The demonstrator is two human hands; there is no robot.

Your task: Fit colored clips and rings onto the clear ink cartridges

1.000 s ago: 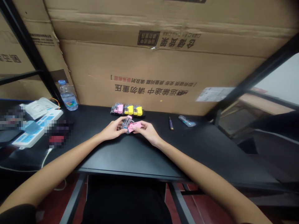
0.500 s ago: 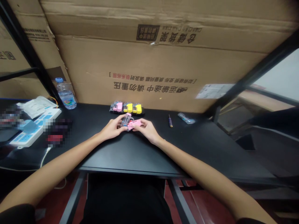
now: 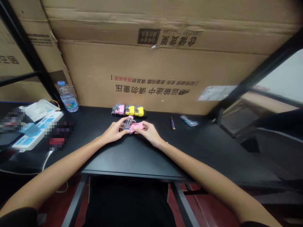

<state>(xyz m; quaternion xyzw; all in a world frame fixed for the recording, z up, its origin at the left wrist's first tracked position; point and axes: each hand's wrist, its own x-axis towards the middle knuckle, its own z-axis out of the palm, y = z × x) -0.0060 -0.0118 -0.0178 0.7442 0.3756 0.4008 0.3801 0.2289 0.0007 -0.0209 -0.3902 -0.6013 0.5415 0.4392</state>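
Over the middle of the black table, my left hand [image 3: 115,131] is closed with its fingers and thumb on a clear plastic piece [image 3: 128,123] that has a pink tip. My right hand [image 3: 151,134] pinches a flat pink plastic piece [image 3: 138,126]. The two pieces meet between my hands, with a bit of red between them; whether they are joined I cannot tell. Just beyond my hands stands a row of similar clear-and-coloured plastic items: one pink item [image 3: 119,109] and two yellow ones, the middle yellow item [image 3: 130,110] and the right yellow item [image 3: 139,111].
To the right lie a small screwdriver [image 3: 173,123] and a clear plastic packet [image 3: 188,120]. On the left are a water bottle [image 3: 68,97], a white power strip [image 3: 35,134] and a white bag [image 3: 39,109]. A large cardboard sheet [image 3: 151,66] stands behind the table [image 3: 132,157].
The camera view has shifted slightly. Both hands keep their hold on the clear and pink pieces, with hardly any movement.
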